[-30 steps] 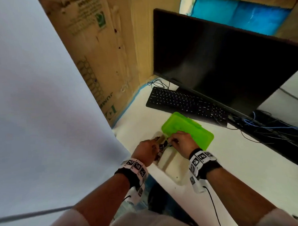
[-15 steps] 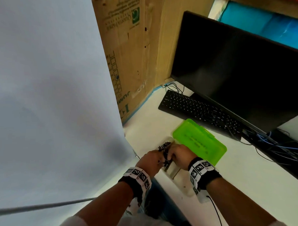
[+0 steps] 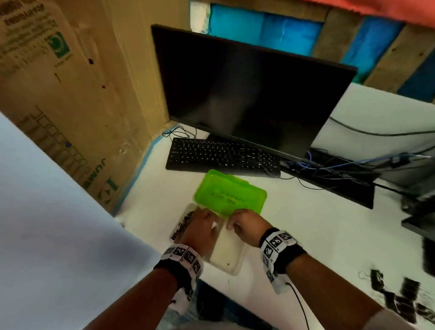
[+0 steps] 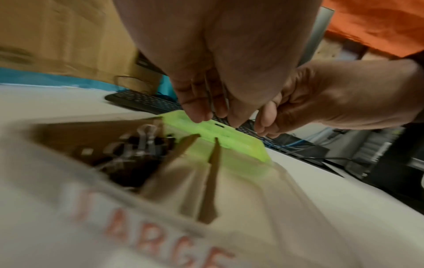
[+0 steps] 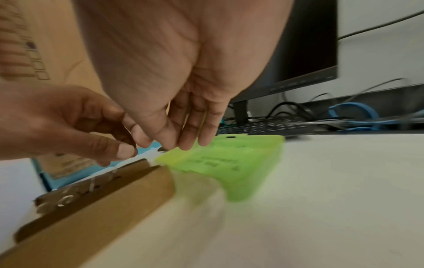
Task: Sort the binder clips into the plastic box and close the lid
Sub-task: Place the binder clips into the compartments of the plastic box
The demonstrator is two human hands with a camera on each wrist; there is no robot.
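Note:
A clear plastic box (image 3: 228,253) lies on the white desk with its green lid (image 3: 228,194) swung open behind it. Cardboard dividers (image 4: 212,174) split it, and its left compartment holds several black binder clips (image 4: 137,150). A red "LARGE" label shows on the near wall. My left hand (image 3: 201,229) hovers over that compartment, fingers (image 4: 197,108) pointing down and holding nothing I can see. My right hand (image 3: 243,225) hangs beside it near the lid's hinge, fingers (image 5: 185,136) loosely bent and empty. More loose binder clips (image 3: 401,299) lie at the near right.
A black keyboard (image 3: 221,157) and a dark monitor (image 3: 253,89) stand just behind the lid. Cables (image 3: 335,168) trail to the right. A cardboard wall (image 3: 68,83) rises on the left, and a pale panel (image 3: 41,245) closes the near left.
Both hands were together over the box's left compartment, working a black clip. They have drawn slightly apart and no clip shows between them. The head view has tilted up.

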